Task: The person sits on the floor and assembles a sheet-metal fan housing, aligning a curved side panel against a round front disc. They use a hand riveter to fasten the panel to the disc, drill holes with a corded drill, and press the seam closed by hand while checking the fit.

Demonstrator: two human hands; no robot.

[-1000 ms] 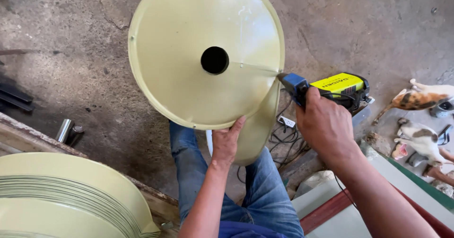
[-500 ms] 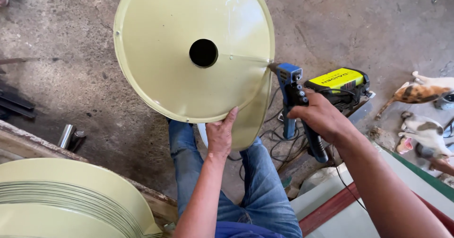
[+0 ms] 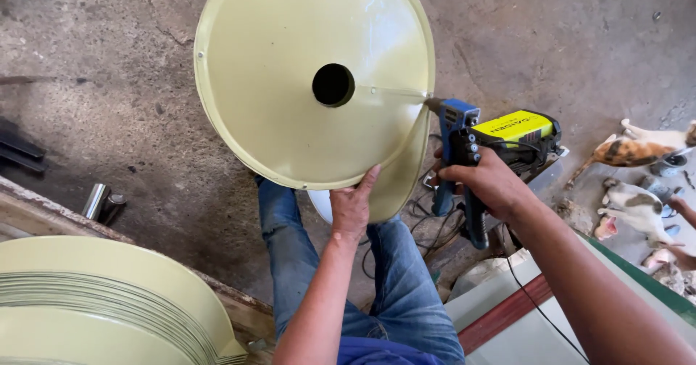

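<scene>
The left hand (image 3: 351, 209) holds the pale yellow metal cone (image 3: 290, 82) at its rim at 6 o'clock, fingers closed on the edge. The right hand (image 3: 489, 184) grips the blue rivet gun (image 3: 453, 151), its nose touching the cone's seam at 3 o'clock, above the concrete floor (image 3: 109, 118).

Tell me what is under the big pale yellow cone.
Below the cone show the person's jeans-clad legs, a second pale sheet behind its right edge, and concrete floor. The ground directly beneath stays covered.
</scene>
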